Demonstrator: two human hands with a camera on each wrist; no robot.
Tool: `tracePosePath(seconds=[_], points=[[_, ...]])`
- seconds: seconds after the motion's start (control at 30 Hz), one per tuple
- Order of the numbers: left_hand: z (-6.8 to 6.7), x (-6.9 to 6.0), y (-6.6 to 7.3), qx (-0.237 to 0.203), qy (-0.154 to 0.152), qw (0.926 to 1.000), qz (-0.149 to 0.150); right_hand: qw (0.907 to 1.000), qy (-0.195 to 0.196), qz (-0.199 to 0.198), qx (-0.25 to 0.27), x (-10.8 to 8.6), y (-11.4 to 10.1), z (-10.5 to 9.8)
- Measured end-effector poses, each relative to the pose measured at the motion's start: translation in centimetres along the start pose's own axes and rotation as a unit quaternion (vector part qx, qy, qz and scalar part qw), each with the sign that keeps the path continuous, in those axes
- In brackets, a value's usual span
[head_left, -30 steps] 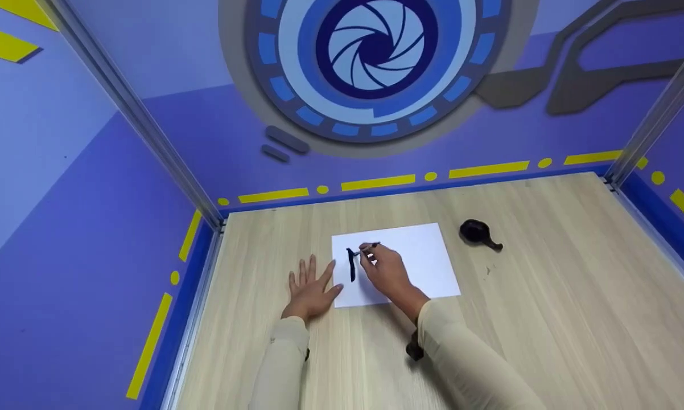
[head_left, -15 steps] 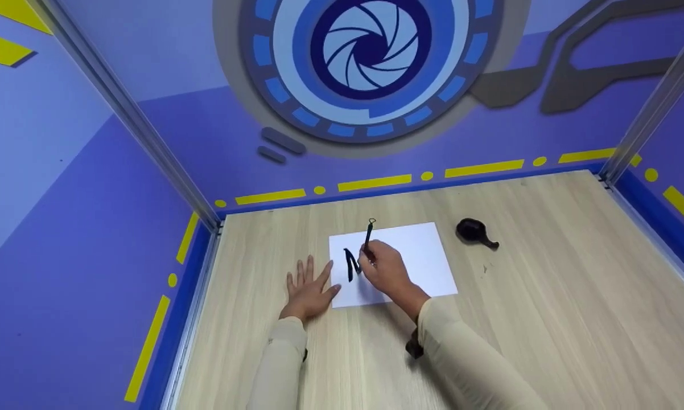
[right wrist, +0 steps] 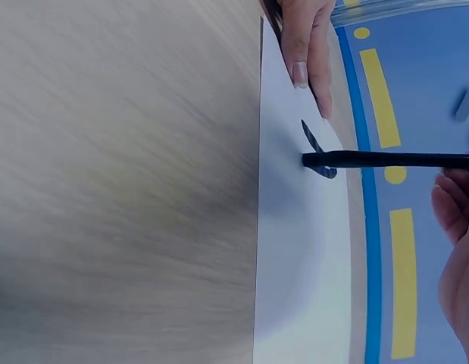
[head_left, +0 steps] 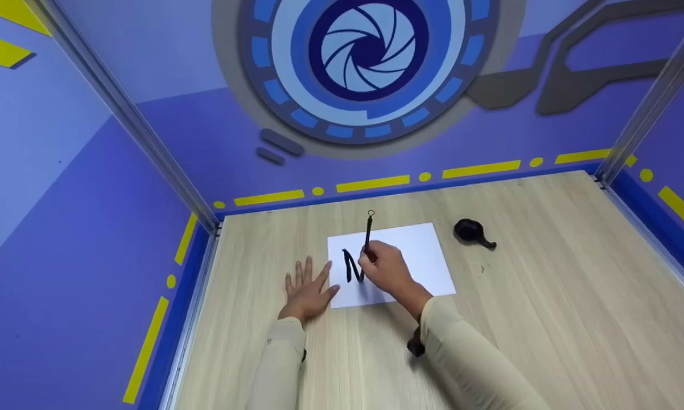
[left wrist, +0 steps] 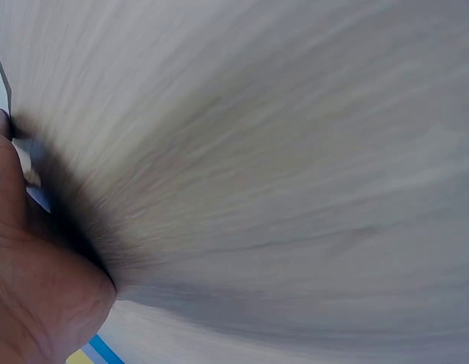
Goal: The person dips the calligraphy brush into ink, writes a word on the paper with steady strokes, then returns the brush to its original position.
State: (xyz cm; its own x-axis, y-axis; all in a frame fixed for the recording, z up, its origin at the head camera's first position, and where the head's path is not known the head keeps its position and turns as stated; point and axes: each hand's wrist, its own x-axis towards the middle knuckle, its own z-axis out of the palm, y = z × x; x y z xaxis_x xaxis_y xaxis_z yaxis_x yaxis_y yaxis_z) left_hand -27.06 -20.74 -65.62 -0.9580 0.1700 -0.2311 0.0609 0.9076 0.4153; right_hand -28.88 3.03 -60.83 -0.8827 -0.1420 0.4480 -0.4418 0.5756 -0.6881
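Note:
My right hand [head_left: 386, 267] pinches a dark writing brush [head_left: 369, 230] with a small loop at its top end. The brush stands nearly upright in the head view. Its black tip [right wrist: 308, 160] meets a white sheet of paper [right wrist: 295, 250] in the right wrist view. Black strokes [head_left: 347, 266] on the sheet's left part look like an N shape, partly hidden by the fingers. Spread flat, my left hand [head_left: 309, 293] rests on the table, its thumb and index fingertip at the paper's left edge. The left wrist view shows part of that hand [left wrist: 37, 280].
A small black dish with a short handle [head_left: 472, 232] lies right of the paper, a few faint marks below it. Purple panels [head_left: 194, 136] and metal posts [head_left: 120, 114] bound the wood-grain table [head_left: 547, 273] at the back and sides.
The brush has swung from lying slanted to nearly upright. A diagonal stroke was drawn beside the first vertical one, and the brush now adds an upward line from its foot. The left hand stays put.

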Motion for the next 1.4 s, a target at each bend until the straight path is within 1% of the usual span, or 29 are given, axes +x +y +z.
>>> tracePosePath(seconds=[0.13, 0.27, 0.43, 0.6, 0.73, 0.8, 0.9, 1.03, 1.13, 1.23, 1.4], points=[[0.3, 0.3, -0.4, -0.013, -0.001, 0.9999, 0.000, 0.9996, 0.001, 0.014, 0.023, 0.1, 0.2, -0.6], [0.4, 0.4, -0.5, -0.020, 0.004, 0.9998, 0.004, 0.9987, 0.013, 0.023, 0.043, 0.1, 0.2, -1.2], [0.5, 0.0, -0.3, -0.016, 0.006, 0.9998, 0.004, 0.9978, 0.025, 0.020, 0.058, 0.1, 0.2, -1.8], [0.2, -0.4, 0.1, -0.005, 0.006, 1.0000, -0.002, 0.9957, 0.049, 0.017, 0.077, 0.2, 0.3, -1.8], [0.0, -0.4, 0.2, -0.002, 0.004, 1.0000, -0.003, 0.9949, 0.062, 0.016, 0.078, 0.1, 0.5, -1.7], [0.0, -0.3, 0.3, -0.008, 0.004, 1.0000, -0.003, 0.9947, 0.066, 0.018, 0.077, 0.0, 0.6, -1.7], [0.2, 0.1, 0.0, -0.017, -0.001, 0.9998, -0.006, 0.9928, 0.072, 0.025, 0.092, 0.0, 0.5, -1.7], [0.7, 0.4, -0.4, -0.025, -0.001, 0.9997, -0.004, 0.9903, 0.083, 0.030, 0.107, 0.0, 0.4, -1.6], [0.7, 0.3, -0.4, -0.030, 0.007, 0.9995, 0.004, 0.9907, 0.089, 0.032, 0.098, 0.0, 0.4, -1.6], [0.6, 0.2, -0.4, -0.033, 0.008, 0.9994, 0.006, 0.9910, 0.091, 0.036, 0.091, 0.0, 0.4, -1.6], [0.4, 0.1, -0.2, -0.023, -0.004, 0.9997, -0.006, 0.9911, 0.092, 0.043, 0.087, -0.1, 0.5, -1.6]])
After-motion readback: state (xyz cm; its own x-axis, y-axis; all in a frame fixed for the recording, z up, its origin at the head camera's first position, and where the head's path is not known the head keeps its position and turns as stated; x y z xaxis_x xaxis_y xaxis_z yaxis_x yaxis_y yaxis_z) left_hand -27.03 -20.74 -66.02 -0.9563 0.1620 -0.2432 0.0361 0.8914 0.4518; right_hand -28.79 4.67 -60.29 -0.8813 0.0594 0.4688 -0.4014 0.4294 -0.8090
